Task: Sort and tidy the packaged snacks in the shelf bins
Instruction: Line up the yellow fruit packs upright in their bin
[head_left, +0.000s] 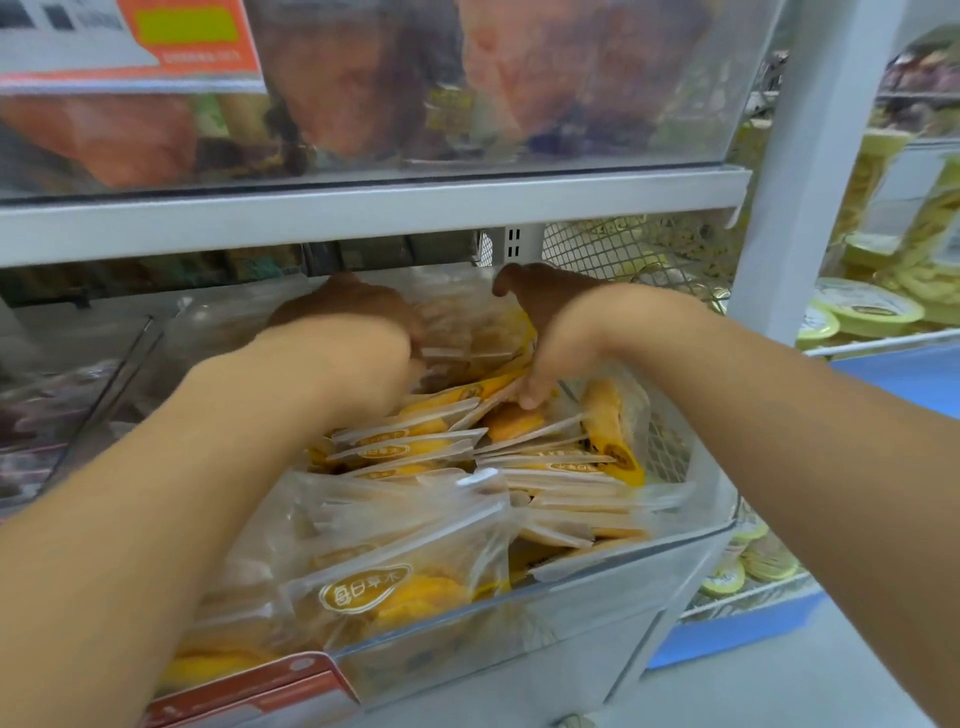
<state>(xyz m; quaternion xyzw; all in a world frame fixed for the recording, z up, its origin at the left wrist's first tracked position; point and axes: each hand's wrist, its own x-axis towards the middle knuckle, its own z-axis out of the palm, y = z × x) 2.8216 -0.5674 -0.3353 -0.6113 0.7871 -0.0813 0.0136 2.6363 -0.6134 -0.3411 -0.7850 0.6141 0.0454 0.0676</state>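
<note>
Packaged snacks (415, 545) fill a clear shelf bin (571, 613) under a grey shelf (363, 213). At its back, the left hand (343, 332) hides its fingers, grip unclear; the right hand (550, 327) pinches a yellow packet (483, 389). Rightward, wire mesh (613, 249), yellow tubs (862, 306).

A pale grey shelf board (363, 213) runs across at twelve o'clock, meeting a white upright post (800, 171) toward two o'clock. Wire mesh (613, 249) backs the shelving behind it, and a blue base panel (737, 629) meets the pale floor (779, 691) at five o'clock.
</note>
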